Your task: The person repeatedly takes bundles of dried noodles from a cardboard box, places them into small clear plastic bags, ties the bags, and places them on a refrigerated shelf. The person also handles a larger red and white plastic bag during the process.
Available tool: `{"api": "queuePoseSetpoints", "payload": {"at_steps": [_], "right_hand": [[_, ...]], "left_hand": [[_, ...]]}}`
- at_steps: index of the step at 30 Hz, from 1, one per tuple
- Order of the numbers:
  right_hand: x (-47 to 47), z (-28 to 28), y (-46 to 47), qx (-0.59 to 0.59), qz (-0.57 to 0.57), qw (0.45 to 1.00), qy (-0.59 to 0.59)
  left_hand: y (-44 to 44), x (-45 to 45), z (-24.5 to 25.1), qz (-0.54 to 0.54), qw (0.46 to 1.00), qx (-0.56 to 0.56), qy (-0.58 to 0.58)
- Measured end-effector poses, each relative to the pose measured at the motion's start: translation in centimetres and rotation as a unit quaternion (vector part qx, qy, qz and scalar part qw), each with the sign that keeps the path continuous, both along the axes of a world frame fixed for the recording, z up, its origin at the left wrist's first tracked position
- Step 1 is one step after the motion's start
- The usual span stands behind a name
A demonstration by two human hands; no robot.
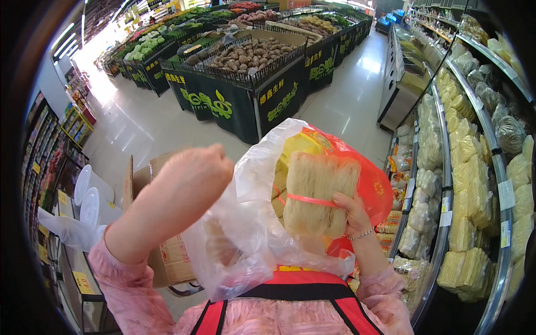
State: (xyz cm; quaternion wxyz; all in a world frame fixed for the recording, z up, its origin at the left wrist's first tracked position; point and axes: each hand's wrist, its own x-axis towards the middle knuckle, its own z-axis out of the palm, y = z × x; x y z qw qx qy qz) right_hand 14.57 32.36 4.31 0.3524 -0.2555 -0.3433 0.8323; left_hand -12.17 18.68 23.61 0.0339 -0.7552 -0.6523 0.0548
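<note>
My right hand (356,211) grips a bundle of dried vermicelli noodles (316,180), thumb in front. A pinkish-red band (312,200) ties the bundle around its middle. Behind it gapes a large red plastic bag (374,184) with a whitish, see-through side; more banded noodle bundles (279,186) and something yellow show inside. My left hand (205,167) is raised as a blurred fist to the left of the bag. Its fingertips are turned away from view. Crumpled clear plastic film (234,238) hangs just below that fist, and I cannot tell whether the fist holds it.
On my right, refrigerated shelves (448,201) carry bagged noodles. A cardboard box (173,255) stands behind my left forearm, with white lidded buckets (95,205) further left. Ahead, a black-sided produce stand (234,104) holds brown root vegetables (251,54). Tiled floor (138,113) runs between.
</note>
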Motion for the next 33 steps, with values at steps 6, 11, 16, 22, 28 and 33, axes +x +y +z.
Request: {"api": "queuePoseSetpoints", "payload": {"at_steps": [6,11,16,22,28,33], "right_hand": [[2.3,0.2,-1.2,-0.009,0.046,0.992,0.121],[4.7,4.5,-2.7,0.258,-0.026,0.964,0.056],[8.4,7.5,-2.6,0.308,-0.081,0.937,0.144],[9.7,10.2,-0.8,0.31,-0.167,0.929,0.113],[7.7,14.8,-1.6,0.262,-0.135,0.95,0.1],[4.2,15.2,-5.1,0.186,0.039,0.981,0.032]], "left_hand": [[1.7,1.1,6.1,0.027,0.988,0.154,0.008],[2.1,1.7,8.2,0.098,0.967,0.231,0.033],[3.8,1.8,6.1,0.033,0.958,0.257,0.124],[8.0,0.7,5.1,-0.116,0.835,0.461,0.276],[8.5,2.5,2.5,-0.165,0.861,0.45,0.17],[10.3,3.5,2.6,-0.052,0.94,0.233,-0.244]]}}
